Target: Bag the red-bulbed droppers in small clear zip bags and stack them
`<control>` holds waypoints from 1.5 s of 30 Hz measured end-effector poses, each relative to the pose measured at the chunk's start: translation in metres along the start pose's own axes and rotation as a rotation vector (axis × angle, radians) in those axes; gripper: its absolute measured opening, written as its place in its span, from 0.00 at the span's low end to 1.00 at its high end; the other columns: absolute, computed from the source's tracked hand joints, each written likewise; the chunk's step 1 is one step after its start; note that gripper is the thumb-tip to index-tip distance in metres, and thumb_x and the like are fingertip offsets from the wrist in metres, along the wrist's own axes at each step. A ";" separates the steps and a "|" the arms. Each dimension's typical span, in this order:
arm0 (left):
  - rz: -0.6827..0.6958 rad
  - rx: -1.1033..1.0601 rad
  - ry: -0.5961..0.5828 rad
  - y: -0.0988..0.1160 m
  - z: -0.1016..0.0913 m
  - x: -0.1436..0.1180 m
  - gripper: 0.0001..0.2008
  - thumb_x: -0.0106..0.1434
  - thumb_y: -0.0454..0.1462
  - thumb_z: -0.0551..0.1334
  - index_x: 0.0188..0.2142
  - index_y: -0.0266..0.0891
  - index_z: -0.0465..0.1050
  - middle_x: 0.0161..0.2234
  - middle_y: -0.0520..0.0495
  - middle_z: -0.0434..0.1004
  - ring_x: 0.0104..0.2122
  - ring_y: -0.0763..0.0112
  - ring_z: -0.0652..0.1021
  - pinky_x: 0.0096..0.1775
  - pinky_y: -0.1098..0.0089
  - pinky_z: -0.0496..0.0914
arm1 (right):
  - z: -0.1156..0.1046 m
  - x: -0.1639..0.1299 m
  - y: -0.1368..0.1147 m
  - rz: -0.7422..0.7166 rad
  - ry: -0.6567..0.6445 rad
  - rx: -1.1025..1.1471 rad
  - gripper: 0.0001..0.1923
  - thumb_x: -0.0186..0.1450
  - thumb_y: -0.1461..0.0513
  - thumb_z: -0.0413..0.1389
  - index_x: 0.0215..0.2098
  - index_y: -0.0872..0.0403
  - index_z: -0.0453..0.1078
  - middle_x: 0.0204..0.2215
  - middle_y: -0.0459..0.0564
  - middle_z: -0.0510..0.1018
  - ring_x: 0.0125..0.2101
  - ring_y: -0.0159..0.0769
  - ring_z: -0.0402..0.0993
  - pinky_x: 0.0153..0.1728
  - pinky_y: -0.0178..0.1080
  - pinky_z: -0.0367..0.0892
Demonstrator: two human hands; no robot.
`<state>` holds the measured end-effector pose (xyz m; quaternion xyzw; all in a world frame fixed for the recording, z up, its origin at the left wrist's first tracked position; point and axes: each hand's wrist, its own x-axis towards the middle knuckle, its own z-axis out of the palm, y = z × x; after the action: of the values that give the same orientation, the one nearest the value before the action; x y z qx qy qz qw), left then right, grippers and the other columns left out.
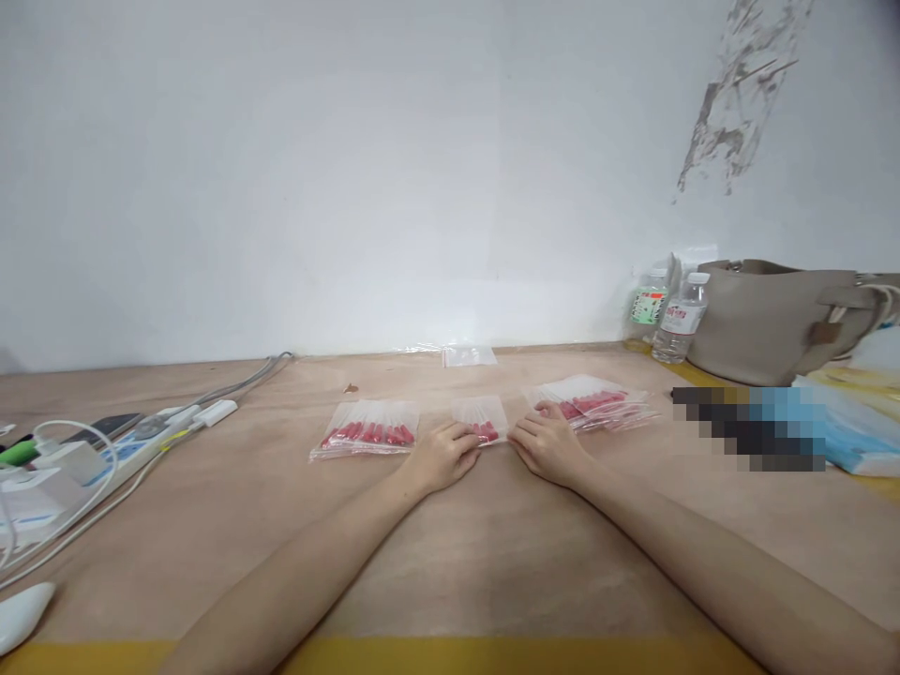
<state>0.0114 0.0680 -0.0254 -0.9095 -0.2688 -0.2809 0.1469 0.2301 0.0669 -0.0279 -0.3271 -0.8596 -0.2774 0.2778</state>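
A small clear plastic bag [479,410] with red-tipped sticks in it lies flat on the table in front of me. My left hand [444,457] has its fingers curled on the bag's lower left corner. At the lower right edge of the same bag are the bent fingers of my right hand [549,447]. To the left lies a stack of similar bags [369,427] with red ends showing. Another stack, of fanned bags [594,403], spreads just beyond my right hand. What sits under the fingertips is hidden.
A power strip [130,450] with plugs and cables runs along the left. An empty-looking flat bag [470,356] lies by the wall. Two water bottles [681,319], a grey handbag [766,323] and a blue packet [854,436] stand or lie at the right.
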 end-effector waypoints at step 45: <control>0.166 0.354 -0.017 -0.012 -0.015 -0.004 0.09 0.65 0.31 0.47 0.37 0.33 0.65 0.31 0.43 0.69 0.34 0.65 0.70 0.38 0.63 0.63 | -0.005 0.003 -0.014 0.117 0.082 0.159 0.10 0.62 0.64 0.46 0.29 0.53 0.67 0.25 0.45 0.74 0.30 0.30 0.65 0.47 0.42 0.43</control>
<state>-0.0045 0.0696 -0.0147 -0.8910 -0.2392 -0.2084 0.3249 0.2200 0.0561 -0.0267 -0.3420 -0.8462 -0.2050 0.3535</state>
